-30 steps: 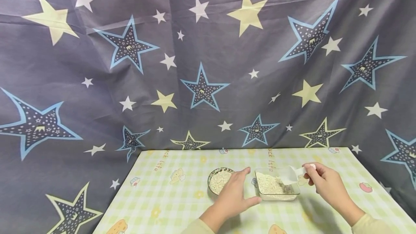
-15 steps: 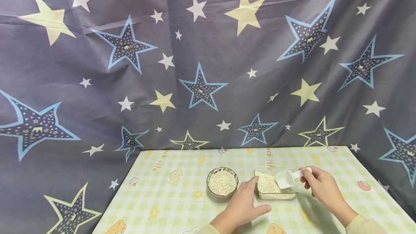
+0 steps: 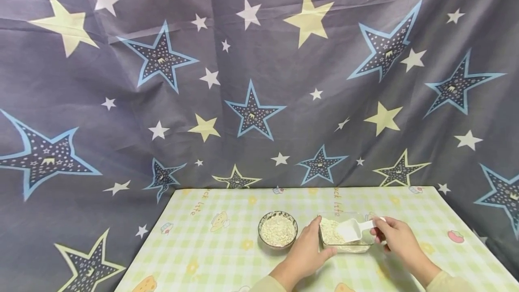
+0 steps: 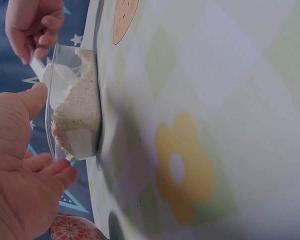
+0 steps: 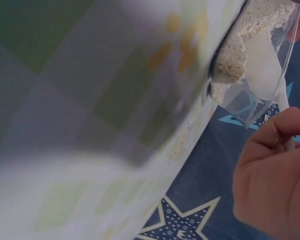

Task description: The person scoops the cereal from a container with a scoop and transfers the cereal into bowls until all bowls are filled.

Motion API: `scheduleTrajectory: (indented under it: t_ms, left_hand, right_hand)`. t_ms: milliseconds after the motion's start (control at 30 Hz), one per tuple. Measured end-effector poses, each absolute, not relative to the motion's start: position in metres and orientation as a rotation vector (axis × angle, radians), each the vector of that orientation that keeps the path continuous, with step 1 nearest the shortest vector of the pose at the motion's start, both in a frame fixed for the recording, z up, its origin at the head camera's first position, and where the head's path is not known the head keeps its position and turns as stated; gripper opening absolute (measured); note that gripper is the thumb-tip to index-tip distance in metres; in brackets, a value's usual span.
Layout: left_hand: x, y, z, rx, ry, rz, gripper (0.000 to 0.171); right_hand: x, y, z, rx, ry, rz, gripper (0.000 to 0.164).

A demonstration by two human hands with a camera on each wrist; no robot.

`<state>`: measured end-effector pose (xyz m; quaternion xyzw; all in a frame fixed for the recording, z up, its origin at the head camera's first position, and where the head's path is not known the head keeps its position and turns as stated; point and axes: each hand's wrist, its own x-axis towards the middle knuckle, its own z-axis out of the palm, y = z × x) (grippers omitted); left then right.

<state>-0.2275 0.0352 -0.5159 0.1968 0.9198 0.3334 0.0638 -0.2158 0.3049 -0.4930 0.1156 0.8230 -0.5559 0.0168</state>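
My right hand (image 3: 399, 240) pinches the handle of a white plastic scoop (image 3: 350, 230). The scoop's bowl is tilted down into a clear rectangular container (image 3: 352, 246) of pale oat flakes (image 3: 330, 231), its front edge among the flakes. Through the clear wall in the right wrist view, the scoop (image 5: 262, 67) shows beside the heaped oats (image 5: 235, 62). At the container's left end lies my left hand (image 3: 304, 249), thumb and fingers spread along the near and far corners. In the left wrist view its fingertips (image 4: 65, 172) touch or nearly touch the container's wall (image 4: 50, 115).
A round patterned bowl (image 3: 277, 248) filled with oat flakes stands left of the container, close to my left hand. A green-and-white checked cloth (image 3: 211, 256) covers the table. Behind the table hangs a dark curtain (image 3: 267, 66) with stars.
My left hand has moved right, from beside the bowl to the container's left end. My right hand has lowered the scoop leftward and deeper into the oats.
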Motion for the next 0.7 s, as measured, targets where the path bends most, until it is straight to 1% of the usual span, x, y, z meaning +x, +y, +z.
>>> scheduleTrajectory:
  t_ms: [100, 233, 333, 500, 700]
  left_hand:
    - [-0.23, 0.036, -0.515, 0.54, 2.776, 1.035, 0.09]
    - [-0.233, 0.038, -0.514, 0.499, 2.783, 1.05, 0.087]
    - [-0.234, 0.039, -0.512, 0.48, 2.783, 1.052, 0.087]
    - [-0.233, 0.04, -0.513, 0.506, 2.8, 1.043, 0.09]
    - [-0.237, 0.036, -0.511, 0.519, 2.812, 1.047, 0.091]
  right_hand:
    - [-0.217, 0.304, -0.497, 0.39, 2.458, -1.754, 0.039]
    - [-0.215, 0.303, -0.499, 0.42, 2.392, -1.758, 0.043]
    - [-0.214, 0.302, -0.498, 0.419, 2.334, -1.776, 0.047]
    - [-0.208, 0.298, -0.499, 0.431, 2.259, -1.836, 0.051]
    - [-0.205, 0.278, -0.494, 0.423, 2.247, -1.902, 0.056]
